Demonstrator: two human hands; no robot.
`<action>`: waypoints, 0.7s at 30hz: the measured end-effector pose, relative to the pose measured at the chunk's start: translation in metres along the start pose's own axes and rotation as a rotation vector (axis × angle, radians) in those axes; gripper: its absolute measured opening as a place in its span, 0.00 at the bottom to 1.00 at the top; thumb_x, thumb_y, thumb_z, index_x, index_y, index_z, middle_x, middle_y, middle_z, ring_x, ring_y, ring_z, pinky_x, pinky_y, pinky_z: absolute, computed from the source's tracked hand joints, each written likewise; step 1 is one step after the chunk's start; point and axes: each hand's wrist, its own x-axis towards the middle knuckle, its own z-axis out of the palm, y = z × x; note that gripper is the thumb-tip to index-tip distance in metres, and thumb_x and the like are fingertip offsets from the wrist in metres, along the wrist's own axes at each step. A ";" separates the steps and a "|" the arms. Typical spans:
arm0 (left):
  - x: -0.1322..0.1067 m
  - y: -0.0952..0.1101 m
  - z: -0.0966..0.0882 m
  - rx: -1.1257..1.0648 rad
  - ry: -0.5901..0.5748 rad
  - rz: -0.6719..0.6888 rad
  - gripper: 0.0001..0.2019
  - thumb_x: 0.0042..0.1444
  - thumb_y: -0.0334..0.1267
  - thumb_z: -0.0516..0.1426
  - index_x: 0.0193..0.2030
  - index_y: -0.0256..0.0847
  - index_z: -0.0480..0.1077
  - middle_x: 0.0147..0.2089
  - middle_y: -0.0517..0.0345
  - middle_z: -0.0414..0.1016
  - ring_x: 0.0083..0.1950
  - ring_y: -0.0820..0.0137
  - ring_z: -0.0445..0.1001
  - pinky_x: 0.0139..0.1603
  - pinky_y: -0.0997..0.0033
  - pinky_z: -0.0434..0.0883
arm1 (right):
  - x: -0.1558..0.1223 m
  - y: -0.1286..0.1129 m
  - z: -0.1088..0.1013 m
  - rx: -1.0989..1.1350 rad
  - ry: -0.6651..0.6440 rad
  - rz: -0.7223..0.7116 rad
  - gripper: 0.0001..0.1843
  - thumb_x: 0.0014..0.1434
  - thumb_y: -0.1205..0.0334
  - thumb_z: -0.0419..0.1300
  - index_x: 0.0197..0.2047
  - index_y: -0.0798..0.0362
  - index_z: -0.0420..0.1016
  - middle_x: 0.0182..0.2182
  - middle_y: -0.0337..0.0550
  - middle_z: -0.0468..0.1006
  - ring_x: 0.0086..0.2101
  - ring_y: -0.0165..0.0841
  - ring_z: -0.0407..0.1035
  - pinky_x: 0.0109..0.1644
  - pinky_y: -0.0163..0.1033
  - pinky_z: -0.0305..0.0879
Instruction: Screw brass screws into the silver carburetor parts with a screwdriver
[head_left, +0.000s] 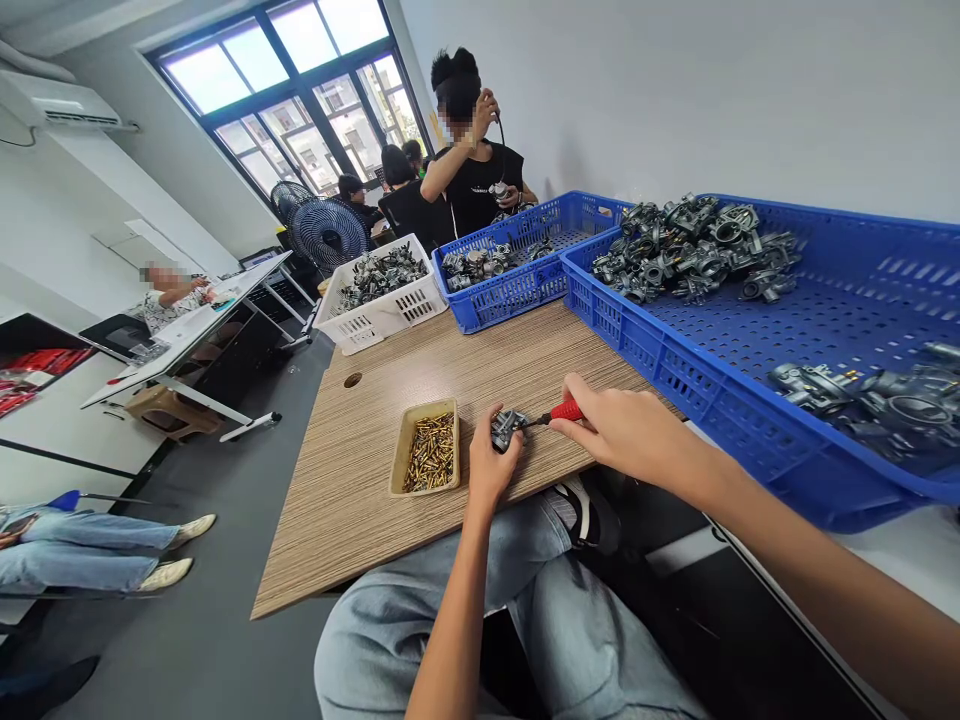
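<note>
My left hand [491, 458] is closed around a small grey metal carburetor [508, 428], holding it just above the wooden table [337, 500] near its front edge. My right hand [600, 420] grips the red handle of a screwdriver [564, 411]. Its dark shaft points left and meets the carburetor's right side; the exact spot of contact is too small to make out. Left of my left hand stands a beige tray [395, 470] holding many small brass jets [433, 450].
A large blue crate [675, 370] with metal carburetors stands at the right. Behind the table are a smaller blue crate [510, 302] and a white basket [382, 330], both with metal parts. Across from me, a person [487, 180] handles a part. Fans [328, 235] stand farther back.
</note>
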 end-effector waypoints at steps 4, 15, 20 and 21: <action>0.000 0.001 0.000 0.001 -0.008 0.004 0.25 0.64 0.41 0.62 0.67 0.44 0.68 0.63 0.48 0.78 0.63 0.59 0.76 0.68 0.55 0.70 | -0.004 0.000 -0.005 0.093 -0.028 -0.061 0.11 0.77 0.55 0.54 0.56 0.51 0.62 0.38 0.45 0.85 0.39 0.46 0.82 0.33 0.40 0.52; 0.000 0.001 0.000 0.023 -0.003 0.005 0.25 0.64 0.41 0.62 0.67 0.44 0.68 0.63 0.49 0.78 0.64 0.59 0.76 0.69 0.56 0.70 | -0.001 -0.005 -0.005 0.036 -0.069 0.003 0.12 0.78 0.54 0.51 0.57 0.53 0.63 0.39 0.49 0.85 0.39 0.46 0.82 0.32 0.40 0.54; 0.000 0.000 0.000 0.020 0.002 0.015 0.24 0.64 0.42 0.62 0.67 0.44 0.69 0.64 0.48 0.78 0.64 0.59 0.76 0.69 0.56 0.70 | 0.000 -0.005 -0.003 -0.013 -0.037 0.030 0.14 0.79 0.50 0.50 0.54 0.53 0.64 0.37 0.49 0.85 0.37 0.47 0.83 0.32 0.40 0.55; 0.000 0.000 0.000 0.021 0.003 0.015 0.24 0.64 0.42 0.62 0.67 0.43 0.69 0.64 0.48 0.78 0.64 0.59 0.76 0.68 0.57 0.71 | 0.000 -0.004 -0.003 -0.021 -0.032 0.037 0.15 0.79 0.49 0.50 0.53 0.53 0.65 0.37 0.49 0.85 0.37 0.47 0.83 0.32 0.40 0.56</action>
